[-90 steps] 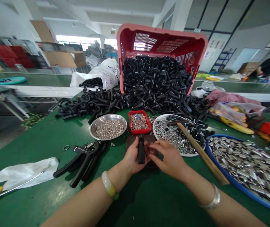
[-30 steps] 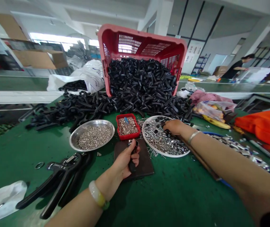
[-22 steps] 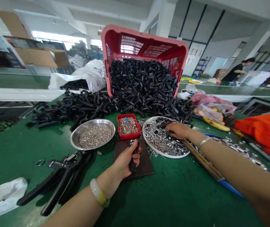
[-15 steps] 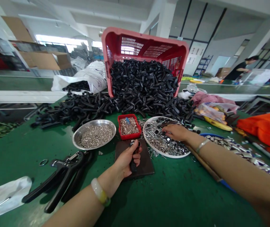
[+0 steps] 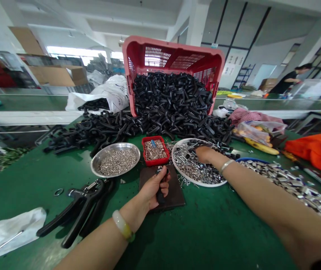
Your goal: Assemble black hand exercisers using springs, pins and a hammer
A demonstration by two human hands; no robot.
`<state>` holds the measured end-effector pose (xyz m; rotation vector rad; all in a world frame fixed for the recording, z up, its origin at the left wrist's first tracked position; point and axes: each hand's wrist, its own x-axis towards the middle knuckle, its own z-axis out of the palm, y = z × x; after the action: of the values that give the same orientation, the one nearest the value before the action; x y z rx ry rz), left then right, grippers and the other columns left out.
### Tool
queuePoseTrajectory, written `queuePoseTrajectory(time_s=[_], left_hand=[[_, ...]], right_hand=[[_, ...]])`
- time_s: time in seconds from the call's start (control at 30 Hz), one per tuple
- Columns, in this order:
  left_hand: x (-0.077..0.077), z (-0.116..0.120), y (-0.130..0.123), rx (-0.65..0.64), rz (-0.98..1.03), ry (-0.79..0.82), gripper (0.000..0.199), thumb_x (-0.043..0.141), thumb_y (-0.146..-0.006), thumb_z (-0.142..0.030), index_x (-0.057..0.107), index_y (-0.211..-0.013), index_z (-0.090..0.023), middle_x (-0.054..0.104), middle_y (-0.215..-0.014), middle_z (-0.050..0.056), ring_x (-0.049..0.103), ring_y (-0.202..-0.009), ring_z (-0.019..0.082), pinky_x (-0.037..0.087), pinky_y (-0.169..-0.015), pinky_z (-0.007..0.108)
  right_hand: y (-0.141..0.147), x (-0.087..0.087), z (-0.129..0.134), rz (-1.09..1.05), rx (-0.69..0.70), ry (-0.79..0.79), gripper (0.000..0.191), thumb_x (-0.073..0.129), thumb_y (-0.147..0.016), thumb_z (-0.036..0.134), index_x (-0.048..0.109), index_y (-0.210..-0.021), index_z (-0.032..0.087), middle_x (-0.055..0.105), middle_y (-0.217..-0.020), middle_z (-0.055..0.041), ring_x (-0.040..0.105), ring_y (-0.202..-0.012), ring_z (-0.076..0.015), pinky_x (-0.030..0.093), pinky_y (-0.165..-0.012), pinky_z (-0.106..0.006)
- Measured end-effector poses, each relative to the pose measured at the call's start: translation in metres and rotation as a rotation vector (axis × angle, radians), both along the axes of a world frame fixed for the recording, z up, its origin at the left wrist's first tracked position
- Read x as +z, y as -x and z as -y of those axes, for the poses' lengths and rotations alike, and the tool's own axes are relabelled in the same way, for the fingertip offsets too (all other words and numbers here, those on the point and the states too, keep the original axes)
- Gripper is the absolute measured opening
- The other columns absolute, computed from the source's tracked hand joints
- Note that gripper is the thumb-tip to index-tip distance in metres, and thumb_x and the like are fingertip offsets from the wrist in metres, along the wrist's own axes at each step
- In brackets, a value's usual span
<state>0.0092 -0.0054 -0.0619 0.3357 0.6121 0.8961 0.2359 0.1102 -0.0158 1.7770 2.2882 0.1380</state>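
My left hand [image 5: 152, 192] is wrapped round a black plastic handle part [image 5: 160, 196], a ring of metal showing at its top end. It is above a dark square plate [image 5: 175, 198] on the green table. My right hand [image 5: 205, 154] reaches into a round white tray [image 5: 198, 184] of loose bolts, screws and black-headed knobs; its fingertips are hidden among them. Between the hands stands a small red box [image 5: 152, 162] of little metal pins, with a blue item on top. Left of that box is a steel bowl [image 5: 94, 165] of small metal pieces.
A red basket [image 5: 174, 44] lies tipped, black parts [image 5: 171, 97] spilling from it across the table. Black hand grippers [image 5: 85, 210] lie at left near a metal ring [image 5: 58, 192]. Metal sleeves [image 5: 287, 180] fill a blue tray at right. A person [image 5: 288, 80] works far right.
My right hand has dug deeper into the white tray, its fingers now out of sight. The left hand keeps its hold on the black part. The whole view has shifted slightly.
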Motion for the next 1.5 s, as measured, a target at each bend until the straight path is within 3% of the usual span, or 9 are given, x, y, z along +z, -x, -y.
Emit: queuePoseTrajectory(time_s=[0.17, 0.3, 0.4, 0.57, 0.73, 0.97, 1.1, 1.23, 1.5], left_hand=[[0.001, 0.001, 0.001, -0.021, 0.025, 0.012, 0.029, 0.063, -0.071, -0.039, 0.049, -0.078, -0.014, 0.047, -0.065, -0.006, 0.032, -0.037, -0.004, 0.023, -0.031, 0.007], [0.003, 0.001, 0.001, -0.033, 0.09, 0.06, 0.03, 0.06, -0.073, -0.041, 0.048, -0.078, -0.014, 0.047, -0.065, -0.006, 0.032, -0.036, -0.004, 0.024, -0.031, 0.007], [0.002, 0.001, 0.003, -0.038, 0.113, 0.084, 0.032, 0.058, -0.075, -0.043, 0.048, -0.075, -0.013, 0.045, -0.061, -0.006, 0.03, -0.035, -0.004, 0.024, -0.031, 0.007], [-0.004, 0.004, 0.006, -0.115, 0.129, 0.077, 0.035, 0.058, -0.073, -0.046, 0.049, -0.072, -0.012, 0.037, -0.053, -0.008, 0.028, -0.036, -0.003, 0.023, -0.033, 0.007], [-0.009, 0.007, 0.009, -0.139, 0.049, -0.185, 0.039, 0.067, -0.063, -0.047, 0.046, -0.071, -0.015, 0.035, -0.051, -0.008, 0.029, -0.039, 0.0, 0.024, -0.037, 0.01], [0.01, 0.013, 0.014, -0.02, -0.247, -0.513, 0.042, 0.064, -0.062, -0.053, 0.046, -0.069, -0.016, 0.042, -0.047, -0.006, 0.035, -0.041, 0.004, 0.03, -0.043, 0.017], [0.014, 0.019, 0.008, 0.142, -0.408, -0.485, 0.04, 0.067, -0.061, -0.049, 0.046, -0.076, -0.018, 0.043, -0.048, -0.008, 0.036, -0.04, 0.004, 0.028, -0.041, 0.017], [0.012, 0.022, 0.002, 0.11, -0.418, -0.381, 0.039, 0.062, -0.066, -0.051, 0.042, -0.077, -0.019, 0.038, -0.044, -0.01, 0.034, -0.037, 0.004, 0.026, -0.038, 0.016], [0.004, 0.019, 0.003, 0.106, -0.39, -0.203, 0.04, 0.063, -0.065, -0.05, 0.04, -0.078, -0.02, 0.035, -0.049, -0.011, 0.031, -0.036, 0.002, 0.022, -0.036, 0.014]], right_hand=[[0.009, 0.021, 0.03, -0.221, -0.03, -0.207, 0.033, 0.051, -0.073, 0.017, 0.058, -0.104, 0.009, 0.06, -0.101, -0.0151, 0.058, -0.09, -0.0213, 0.047, -0.077, -0.031], [0.043, 0.016, 0.085, -1.104, 0.129, -0.175, 0.028, 0.054, -0.075, 0.03, 0.058, -0.1, 0.018, 0.057, -0.091, -0.0052, 0.058, -0.072, -0.0144, 0.053, -0.055, -0.027], [0.072, 0.003, 0.116, -1.364, 0.183, -0.154, 0.023, 0.057, -0.074, 0.028, 0.059, -0.096, 0.022, 0.053, -0.094, -0.0053, 0.057, -0.074, -0.0143, 0.053, -0.05, -0.026], [0.089, -0.004, 0.127, -1.168, 0.304, -0.302, 0.019, 0.058, -0.074, 0.018, 0.061, -0.093, 0.022, 0.053, -0.093, -0.0066, 0.056, -0.082, -0.017, 0.053, -0.061, -0.029], [0.09, 0.007, 0.139, -0.861, 0.492, -0.353, 0.017, 0.057, -0.077, 0.02, 0.061, -0.094, 0.02, 0.056, -0.083, -0.0058, 0.055, -0.077, -0.0163, 0.049, -0.067, -0.03], [0.097, 0.0, 0.157, -1.068, 0.293, -0.571, 0.022, 0.056, -0.078, 0.035, 0.06, -0.097, 0.023, 0.059, -0.078, -0.0055, 0.058, -0.069, -0.0165, 0.052, -0.062, -0.03], [0.096, -0.019, 0.153, -0.968, 0.299, -0.608, 0.026, 0.05, -0.083, 0.03, 0.057, -0.104, 0.019, 0.062, -0.09, -0.0105, 0.06, -0.085, -0.0211, 0.051, -0.075, -0.036], [0.089, -0.034, 0.147, -0.865, 0.36, -0.595, 0.032, 0.04, -0.087, 0.024, 0.05, -0.116, 0.014, 0.06, -0.104, -0.0141, 0.057, -0.098, -0.0212, 0.048, -0.083, -0.036], [0.098, -0.017, 0.132, -0.537, 0.063, -0.219, 0.046, 0.024, -0.09, 0.039, 0.06, -0.08, 0.012, 0.065, -0.07, -0.0139, 0.063, -0.064, -0.0211, 0.044, -0.057, -0.029]])
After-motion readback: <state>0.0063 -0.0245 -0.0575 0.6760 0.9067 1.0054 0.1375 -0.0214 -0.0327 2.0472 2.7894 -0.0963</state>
